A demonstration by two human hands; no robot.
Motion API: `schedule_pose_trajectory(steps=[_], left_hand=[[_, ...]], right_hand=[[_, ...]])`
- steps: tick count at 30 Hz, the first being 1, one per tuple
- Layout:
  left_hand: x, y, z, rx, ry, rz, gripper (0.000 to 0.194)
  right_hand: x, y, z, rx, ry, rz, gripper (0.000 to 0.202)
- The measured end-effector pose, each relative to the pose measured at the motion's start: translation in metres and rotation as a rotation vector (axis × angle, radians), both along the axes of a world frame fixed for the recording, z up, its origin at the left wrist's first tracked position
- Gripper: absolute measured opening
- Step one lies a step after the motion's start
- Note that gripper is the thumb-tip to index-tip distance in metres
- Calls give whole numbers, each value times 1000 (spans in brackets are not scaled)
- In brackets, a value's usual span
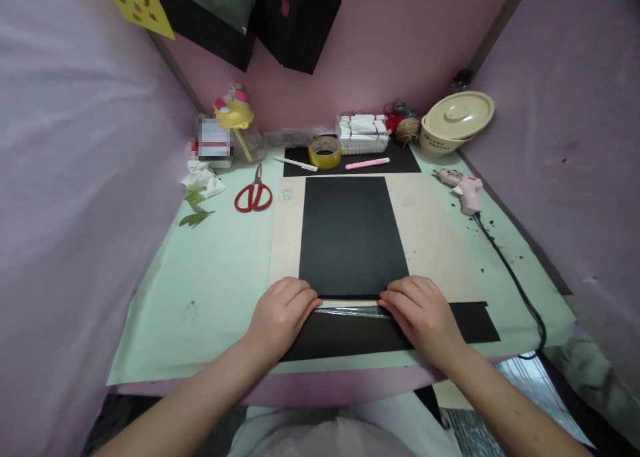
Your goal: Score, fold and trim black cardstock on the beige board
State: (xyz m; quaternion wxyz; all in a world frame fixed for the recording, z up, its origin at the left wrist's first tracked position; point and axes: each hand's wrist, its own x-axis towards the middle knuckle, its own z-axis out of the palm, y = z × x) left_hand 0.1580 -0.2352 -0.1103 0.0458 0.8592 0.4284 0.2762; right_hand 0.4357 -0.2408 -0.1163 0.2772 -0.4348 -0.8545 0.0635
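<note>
A black sheet (353, 237) lies on a pale board (435, 244) in the middle of the table. At its near left corner, my left hand (285, 314) pinches the front edge, fingers pressed together. My right hand (423, 314) grips the same edge at the near right corner, also closed. Between the hands, a shiny clear strip (350, 312) runs just in front of the sheet's edge. Under my wrists, another black piece (345, 337) lies along the table's front. My thumbs are largely hidden.
Red-handled scissors (254, 194) and leaves (197, 214) lie left. Behind the sheet are a tape roll (325, 152), a white pen (295, 164), a pink pen (367, 164) and a tray of markers (363, 137). A glue gun (465, 189) with a black cord (510, 270) lies right.
</note>
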Motion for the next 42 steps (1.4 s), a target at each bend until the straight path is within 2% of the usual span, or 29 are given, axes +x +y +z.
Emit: schedule_pose_trajectory(steps=[6, 10, 15, 19, 23, 28, 34, 42], left_hand=[[1, 1, 2, -104, -27, 37, 13], [2, 2, 7, -228, -23, 79, 15], [9, 11, 21, -486, 80, 168, 18], [16, 20, 35, -587, 217, 199, 22], [22, 25, 42, -598, 338, 216, 24], [21, 26, 41, -552, 431, 268, 28], [17, 23, 34, -515, 360, 328, 27], [18, 23, 35, -525, 331, 354, 26]], right_hand=[[-2, -1, 1, -42, 14, -42, 8], [-5, -3, 6, -126, 5, -120, 11], [-8, -1, 12, -290, -23, -217, 15], [-9, 4, 16, -391, -47, -276, 17], [-8, 8, 22, -476, -78, -315, 19], [-4, 12, 22, -510, -103, -360, 22], [4, 15, 20, -547, -113, -376, 25], [15, 21, 20, -582, -133, -377, 24]])
